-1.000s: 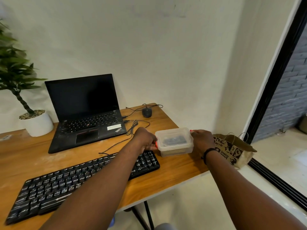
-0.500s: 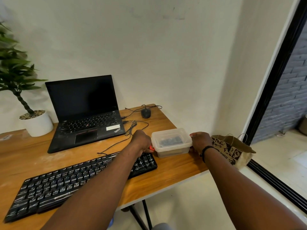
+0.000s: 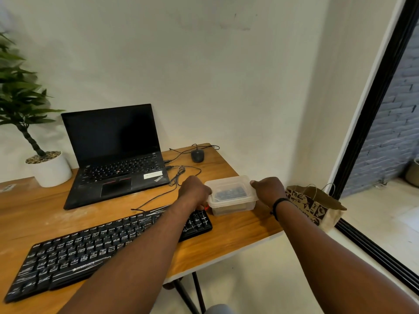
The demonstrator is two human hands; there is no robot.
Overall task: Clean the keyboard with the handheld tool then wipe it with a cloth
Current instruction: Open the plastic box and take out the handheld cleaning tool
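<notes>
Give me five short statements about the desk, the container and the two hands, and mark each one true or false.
1. Both hands hold the clear plastic container, the left hand at one end and the right hand at the other. True.
2. The container's lid is off. False: the lid is on, with something dark showing through it.
3. The laptop is open with a dark screen. True.
4. The mouse lies on the black keyboard. False: it lies on the wooden desk near the far corner, apart from the keyboard.
5. A cloth is spread over the keyboard. False: the keys are bare, with the left forearm crossing above them.
</notes>
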